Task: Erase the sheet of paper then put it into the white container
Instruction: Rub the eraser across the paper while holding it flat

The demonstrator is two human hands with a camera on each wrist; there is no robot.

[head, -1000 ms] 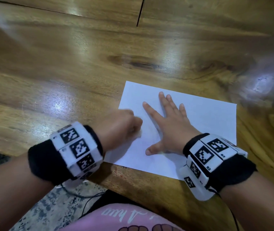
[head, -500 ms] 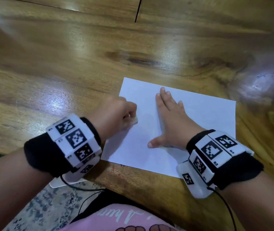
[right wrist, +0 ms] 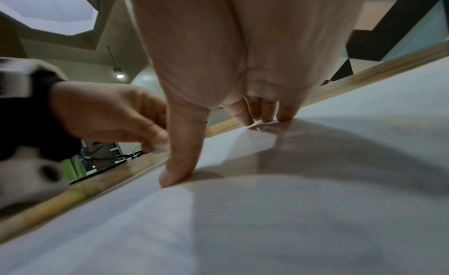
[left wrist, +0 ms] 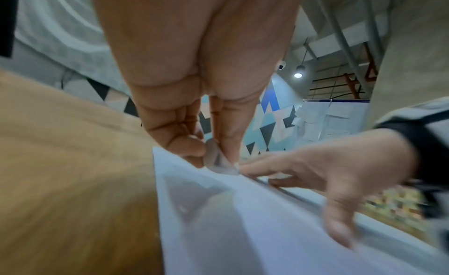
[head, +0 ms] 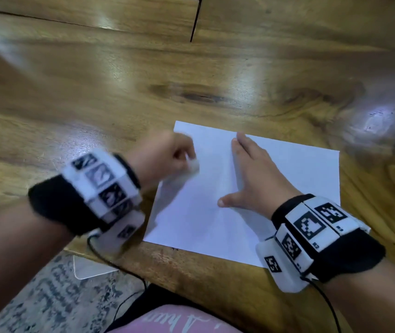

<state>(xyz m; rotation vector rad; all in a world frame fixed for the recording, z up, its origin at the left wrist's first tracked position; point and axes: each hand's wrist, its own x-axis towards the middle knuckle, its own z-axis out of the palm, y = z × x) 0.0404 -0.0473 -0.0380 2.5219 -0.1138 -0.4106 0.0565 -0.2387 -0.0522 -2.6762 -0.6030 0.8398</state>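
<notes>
A white sheet of paper [head: 287, 188] lies flat on the wooden table near its front edge. My left hand [head: 167, 157] pinches a small white eraser [head: 193, 165] and holds it against the sheet's left part; the hand is blurred. In the left wrist view the eraser [left wrist: 216, 160] sits between thumb and fingers, touching the paper [left wrist: 243, 231]. My right hand [head: 256, 179] lies flat on the middle of the sheet, fingers straight and together, thumb spread; its fingertips [right wrist: 264, 117] press the paper [right wrist: 243, 221]. No white container shows in any view.
The wooden table [head: 95, 92] stretches far and left, with a dark gap [head: 195, 20] between boards at the back. Below the front edge are a patterned floor [head: 47, 296], a white flat object [head: 91, 267] and black cables [head: 119, 265].
My left hand with the eraser has moved left and away across the sheet's left part and now blurs. The right hand's fingers have closed together while still pressing the paper.
</notes>
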